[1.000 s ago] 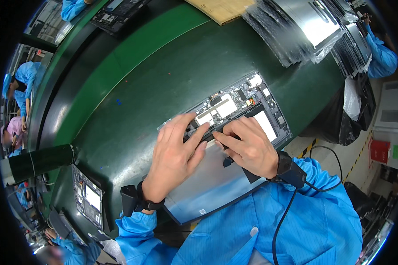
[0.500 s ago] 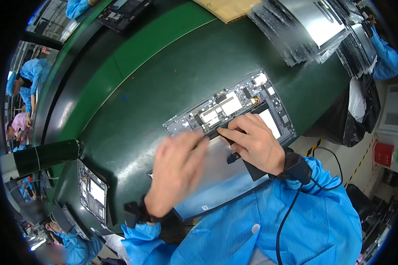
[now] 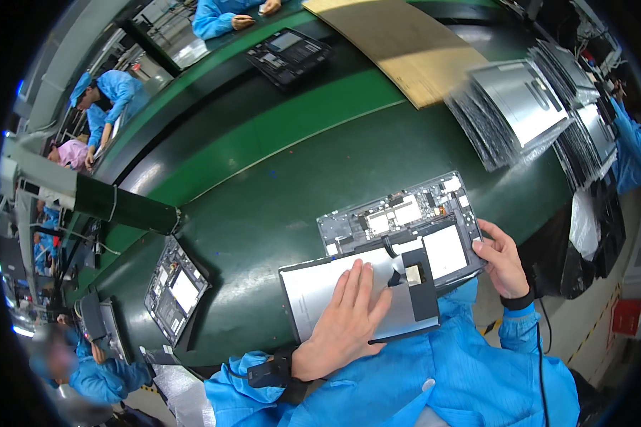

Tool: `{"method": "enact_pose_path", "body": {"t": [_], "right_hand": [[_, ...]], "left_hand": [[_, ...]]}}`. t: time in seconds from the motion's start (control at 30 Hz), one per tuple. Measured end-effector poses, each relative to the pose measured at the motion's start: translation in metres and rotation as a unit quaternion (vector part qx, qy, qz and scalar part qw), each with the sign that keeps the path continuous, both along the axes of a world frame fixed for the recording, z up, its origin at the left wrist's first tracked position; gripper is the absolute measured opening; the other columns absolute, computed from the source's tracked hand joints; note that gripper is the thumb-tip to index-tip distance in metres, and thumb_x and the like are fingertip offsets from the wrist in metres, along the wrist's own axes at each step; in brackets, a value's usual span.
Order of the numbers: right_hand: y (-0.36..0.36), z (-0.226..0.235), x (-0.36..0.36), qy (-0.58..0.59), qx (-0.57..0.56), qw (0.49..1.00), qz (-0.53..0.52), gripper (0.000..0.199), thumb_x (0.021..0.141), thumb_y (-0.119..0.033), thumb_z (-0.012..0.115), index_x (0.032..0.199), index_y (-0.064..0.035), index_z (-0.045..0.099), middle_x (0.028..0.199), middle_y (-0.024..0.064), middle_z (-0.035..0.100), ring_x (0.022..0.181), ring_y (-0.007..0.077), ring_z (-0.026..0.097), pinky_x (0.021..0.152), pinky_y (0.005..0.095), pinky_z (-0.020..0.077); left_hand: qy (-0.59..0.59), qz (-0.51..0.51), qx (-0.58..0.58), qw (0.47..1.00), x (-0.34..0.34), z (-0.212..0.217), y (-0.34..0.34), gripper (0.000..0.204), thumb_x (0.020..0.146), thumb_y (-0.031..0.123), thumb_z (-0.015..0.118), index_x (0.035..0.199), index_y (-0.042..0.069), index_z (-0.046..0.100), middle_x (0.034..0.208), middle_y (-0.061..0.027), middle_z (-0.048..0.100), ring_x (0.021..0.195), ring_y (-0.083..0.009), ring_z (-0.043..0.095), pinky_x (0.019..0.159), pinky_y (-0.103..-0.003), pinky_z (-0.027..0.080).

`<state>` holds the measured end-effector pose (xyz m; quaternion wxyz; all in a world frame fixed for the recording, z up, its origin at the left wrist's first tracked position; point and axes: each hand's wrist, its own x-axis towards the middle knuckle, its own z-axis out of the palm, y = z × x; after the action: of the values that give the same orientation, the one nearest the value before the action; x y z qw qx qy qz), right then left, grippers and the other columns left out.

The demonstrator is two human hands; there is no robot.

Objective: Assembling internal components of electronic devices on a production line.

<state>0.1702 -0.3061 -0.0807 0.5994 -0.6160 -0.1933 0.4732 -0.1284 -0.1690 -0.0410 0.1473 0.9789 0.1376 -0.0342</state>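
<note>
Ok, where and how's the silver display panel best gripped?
Probably pinch the silver display panel by its left short edge, coming from the left: it looks thin and flat, that end clears the open laptop base, and the dark cable lies farther right.

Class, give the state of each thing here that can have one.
Left hand: open, flat on the silver panel.
Right hand: gripping the open chassis by its right edge.
Silver panel: partly overlapping the open chassis.
Open chassis: uncovered, circuit board exposed.
Left device: uncovered, internals showing.
Top device: uncovered, internals showing.
Panel stack: piled, wrapping at edges.
Tan board: lying flat.
</note>
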Motion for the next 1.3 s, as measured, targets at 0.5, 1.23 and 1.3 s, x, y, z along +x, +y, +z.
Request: {"method": "enact_pose_path", "body": {"t": [0.5,1.23,1.3], "right_hand": [[0.419,-0.042,-0.141,0.194,0.119,0.973,-0.035,0.061,0.090,-0.013,0.074,0.144,-0.0049,0.049,0.127,0.0169,0.064,0.112,0.0306,0.066,0.093,0.0542,0.0550],[0.394,-0.069,-0.025,-0.332,0.194,0.914,-0.129,0.042,0.093,-0.005,0.056,0.135,0.0003,0.057,0.129,0.0202,0.066,0.123,0.0305,0.064,0.103,0.0401,0.0513],[0.398,-0.067,-0.043,-0.276,0.201,0.933,-0.110,0.042,0.093,-0.004,0.057,0.135,0.0005,0.057,0.129,0.0192,0.066,0.123,0.0285,0.064,0.102,0.0394,0.0522]], "left_hand": [[-0.021,0.372,0.300,0.878,-0.074,-0.033,0.299,0.073,0.075,-0.009,0.070,0.142,0.016,0.054,0.127,-0.0172,0.058,0.117,-0.0395,0.058,0.092,-0.047,0.055],[-0.430,0.527,-0.430,0.594,0.167,-0.105,0.506,0.039,0.093,0.025,0.074,0.122,0.000,0.066,0.114,-0.0111,0.067,0.098,-0.0253,0.064,0.079,-0.040,0.052],[-0.364,0.452,-0.303,0.756,0.138,-0.151,0.570,0.037,0.089,0.023,0.078,0.117,0.002,0.068,0.095,-0.0052,0.064,0.087,-0.0235,0.063,0.074,-0.037,0.053]]}}
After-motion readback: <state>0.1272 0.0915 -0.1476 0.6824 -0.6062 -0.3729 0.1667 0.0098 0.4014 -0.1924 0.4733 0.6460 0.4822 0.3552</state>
